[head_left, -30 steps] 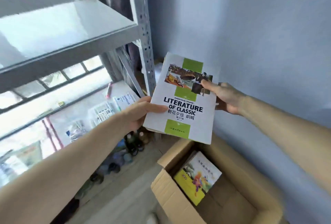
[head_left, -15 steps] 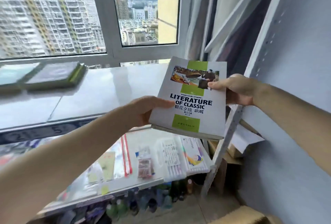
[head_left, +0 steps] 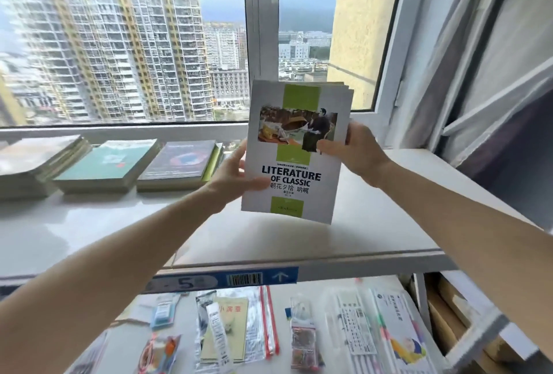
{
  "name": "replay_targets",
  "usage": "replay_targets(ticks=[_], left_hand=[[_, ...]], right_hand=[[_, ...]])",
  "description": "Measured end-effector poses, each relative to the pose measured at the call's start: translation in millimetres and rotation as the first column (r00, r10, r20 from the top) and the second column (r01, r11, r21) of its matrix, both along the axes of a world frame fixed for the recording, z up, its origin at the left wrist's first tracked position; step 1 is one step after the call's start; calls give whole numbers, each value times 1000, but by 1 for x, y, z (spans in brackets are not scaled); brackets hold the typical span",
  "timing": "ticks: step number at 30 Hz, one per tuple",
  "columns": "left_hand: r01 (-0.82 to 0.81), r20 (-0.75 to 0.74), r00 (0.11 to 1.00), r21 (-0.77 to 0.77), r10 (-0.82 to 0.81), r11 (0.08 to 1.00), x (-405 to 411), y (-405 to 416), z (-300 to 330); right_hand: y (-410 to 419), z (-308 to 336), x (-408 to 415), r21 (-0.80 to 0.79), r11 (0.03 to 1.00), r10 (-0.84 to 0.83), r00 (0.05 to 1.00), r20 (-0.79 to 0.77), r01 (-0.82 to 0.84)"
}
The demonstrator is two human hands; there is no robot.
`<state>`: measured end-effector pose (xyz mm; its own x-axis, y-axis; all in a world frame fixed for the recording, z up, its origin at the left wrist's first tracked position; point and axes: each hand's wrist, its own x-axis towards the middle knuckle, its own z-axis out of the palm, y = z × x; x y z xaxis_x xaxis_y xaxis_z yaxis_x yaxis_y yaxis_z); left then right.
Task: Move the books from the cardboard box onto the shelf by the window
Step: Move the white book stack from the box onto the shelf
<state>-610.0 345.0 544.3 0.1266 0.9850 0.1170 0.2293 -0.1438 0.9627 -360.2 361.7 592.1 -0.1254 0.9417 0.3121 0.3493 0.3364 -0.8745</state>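
the left hand [head_left: 236, 174] grips the left edge of the "literature of classic" paperback [head_left: 294, 152], thumb laid across the cover near the title, fingers hidden behind. the right hand [head_left: 354, 149] pinches the right edge, thumb on the cover picture, fingers behind. the top corner shows several staggered page edges, so there may be more than one thin volume in the grip — i cannot tell for sure.

the book is held nearly upright in the air above the white shelf board [head_left: 374, 224], in front of the window [head_left: 179, 53], touching nothing but the hands. it looks light and thin, with a glossy soft cover that could bend or slide if pinched at one corner only; holding both long edges, as here, seems the sound way, and it should lie flat without trouble.

to its left three stacks of books [head_left: 110, 167] lie flat along the back of the same shelf; bare board lies to their right, below the held book. the lower shelf [head_left: 302, 328] holds stationery packets.

compared with half a second ago, the book has risen and tipped from slanted to nearly upright, and it now hangs over the board rather than in front of its edge. a second ago it was down by the cardboard box, which is now out of view.
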Motion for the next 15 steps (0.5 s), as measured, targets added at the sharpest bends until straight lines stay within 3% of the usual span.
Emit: replay_targets(ticks=[8, 15], left_hand=[[-130, 8, 992, 127, 130, 983, -32, 45, -29], [-135, -34, 989, 192, 144, 972, -47, 63, -34]], right_hand=[[68, -12, -43, 199, 977, 44, 982, 185, -82], [95, -28, -50, 215, 968, 95, 983, 155, -128]])
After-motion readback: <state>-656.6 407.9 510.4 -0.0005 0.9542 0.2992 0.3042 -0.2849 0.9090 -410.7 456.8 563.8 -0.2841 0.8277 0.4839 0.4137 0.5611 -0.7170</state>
